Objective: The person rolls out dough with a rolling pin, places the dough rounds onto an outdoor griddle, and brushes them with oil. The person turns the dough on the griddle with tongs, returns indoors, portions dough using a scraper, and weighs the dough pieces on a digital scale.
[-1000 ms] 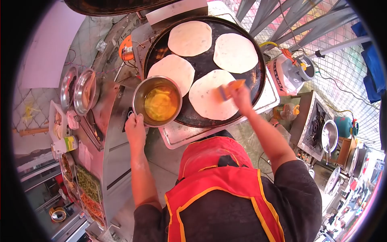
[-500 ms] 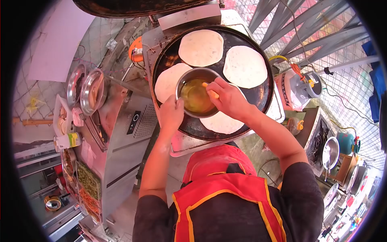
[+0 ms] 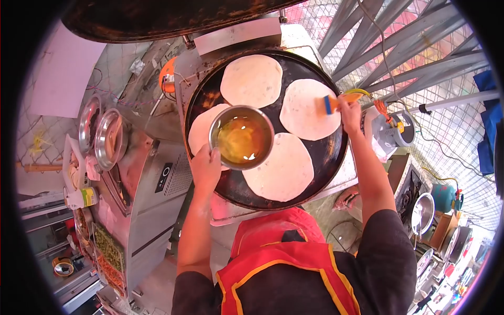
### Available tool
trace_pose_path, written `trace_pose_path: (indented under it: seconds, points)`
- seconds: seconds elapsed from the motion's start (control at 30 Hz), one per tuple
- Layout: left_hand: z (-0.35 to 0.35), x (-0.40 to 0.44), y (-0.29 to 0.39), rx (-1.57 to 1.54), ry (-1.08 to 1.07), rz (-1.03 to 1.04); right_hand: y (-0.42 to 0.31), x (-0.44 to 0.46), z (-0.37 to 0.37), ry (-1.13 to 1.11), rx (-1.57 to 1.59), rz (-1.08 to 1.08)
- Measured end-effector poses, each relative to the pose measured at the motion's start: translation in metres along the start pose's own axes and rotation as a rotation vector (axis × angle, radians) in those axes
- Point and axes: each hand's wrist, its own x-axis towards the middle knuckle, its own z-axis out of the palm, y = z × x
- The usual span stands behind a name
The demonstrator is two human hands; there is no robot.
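Note:
My left hand is closed on the rim of a metal bowl with yellow oil in it. The bowl is over the round black griddle, covering part of the left flatbread. In my right hand is a basting brush with an orange handle and blue head. Its head is at the right edge of the right flatbread; whether it touches the dough I cannot tell. Two more pale flatbreads lie on the griddle, one at the top and one at the bottom.
The griddle's raised dark lid is at the top. Left is a metal counter with steel bowls and a tray of chopped greens. To the right stand a gas cylinder, a stove and a pan.
My right hand has lifted the brush out of the bowl and carried it right to the right flatbread. My left hand still holds the bowl. The camera view has shifted slightly.

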Motion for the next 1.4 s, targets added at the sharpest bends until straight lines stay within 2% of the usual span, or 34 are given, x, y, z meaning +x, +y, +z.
trace_pose_path:
  seconds: [0.13, 0.2, 0.27, 0.33, 0.4, 0.47, 0.53, 0.6, 0.67, 0.73, 0.87, 0.93, 1.03, 1.07, 1.1, 1.13, 1.17, 1.2, 1.27, 1.33, 1.4]
  points:
    - [-0.006, 0.005, -0.021, 0.030, 0.035, -0.069, -0.024, 0.050, 0.024, 0.152, -0.491, -0.671]
    - [-0.006, 0.005, -0.030, -0.009, 0.074, -0.050, -0.016, 0.045, 0.054, -0.169, -0.372, -0.818]
    - [-0.010, 0.003, -0.029, 0.003, 0.088, -0.045, -0.008, -0.005, 0.078, -0.379, -0.671, -0.909]
    - [-0.015, 0.002, -0.028, -0.054, 0.090, -0.059, -0.018, -0.066, 0.079, -0.541, -0.620, -1.015]
    - [-0.018, 0.001, -0.023, -0.127, 0.084, -0.086, -0.056, -0.116, 0.061, -0.871, -0.720, -0.718]
    - [-0.020, -0.001, -0.016, -0.212, 0.074, -0.130, -0.051, -0.108, 0.040, -0.689, -0.405, -0.310]
    - [-0.020, -0.002, -0.017, -0.168, 0.084, -0.096, -0.051, -0.080, 0.014, -0.461, -0.270, -0.128]
    - [-0.022, -0.003, -0.023, -0.127, 0.077, -0.084, -0.042, -0.025, -0.012, -0.274, -0.345, -0.154]
    - [-0.021, -0.003, -0.033, -0.099, 0.062, -0.094, -0.055, 0.004, -0.019, -0.153, -0.540, -0.602]
    - [-0.022, -0.005, -0.034, -0.043, 0.077, -0.057, -0.058, 0.015, -0.017, -0.204, -0.651, -0.595]
    - [-0.025, -0.009, -0.025, -0.072, 0.076, -0.077, -0.012, -0.033, 0.021, -0.403, -0.682, -0.927]
    - [-0.029, -0.011, -0.025, -0.057, 0.066, -0.076, -0.035, -0.076, 0.043, -0.608, -0.604, -0.913]
    - [-0.033, -0.017, -0.018, -0.075, 0.109, -0.095, -0.041, -0.060, 0.068, -0.524, -0.348, -0.637]
    - [-0.033, -0.019, -0.016, -0.087, 0.132, -0.103, -0.039, -0.043, 0.078, -0.376, -0.219, -0.420]
    - [-0.032, -0.020, -0.021, -0.072, 0.133, -0.097, -0.039, -0.021, 0.078, -0.338, -0.178, -0.285]
    - [-0.033, -0.021, -0.030, -0.056, 0.133, -0.091, -0.022, 0.006, 0.075, -0.259, -0.042, -0.190]
    - [-0.033, -0.022, -0.036, -0.037, 0.134, -0.086, -0.001, 0.037, 0.065, -0.152, -0.074, -0.159]
    - [-0.033, -0.024, -0.039, -0.049, 0.142, -0.088, -0.011, 0.045, 0.049, -0.045, -0.122, -0.107]
    - [-0.034, -0.027, -0.044, -0.077, 0.157, -0.093, -0.023, 0.045, 0.018, 0.105, -0.409, -0.212]
    - [-0.038, -0.030, -0.044, -0.101, 0.139, -0.131, -0.038, 0.017, -0.002, 0.013, -0.679, -0.522]
    - [-0.042, -0.034, -0.043, -0.091, 0.145, -0.141, -0.033, -0.025, -0.017, -0.289, -0.693, -0.735]
